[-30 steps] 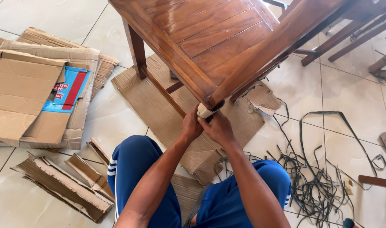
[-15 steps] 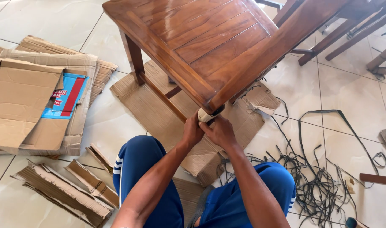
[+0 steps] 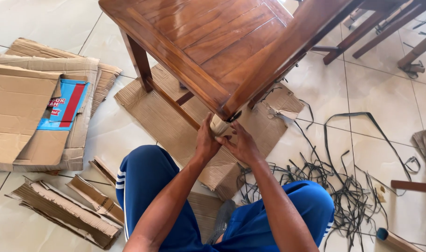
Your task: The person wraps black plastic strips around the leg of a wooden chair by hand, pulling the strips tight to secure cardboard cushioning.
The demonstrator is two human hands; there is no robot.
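Glossy cream floor tiles (image 3: 49,18) in bright daylight, strewn with flattened cardboard (image 3: 21,107) and black strapping (image 3: 348,196); dark wooden furniture legs (image 3: 362,30) stand behind.

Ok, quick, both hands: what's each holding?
Left hand: shut on the pale wrapping at the chair leg.
Right hand: fingers on that wrapping, grip unclear.

flattened cardboard boxes (image 3: 31,112) left | black strap tangle (image 3: 348,196) right | cardboard strips (image 3: 68,210) lower left

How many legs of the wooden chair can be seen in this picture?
2: the chair shows one leg at the left, and one near leg wrapped pale, between the left hand and right hand. Others may be hidden.
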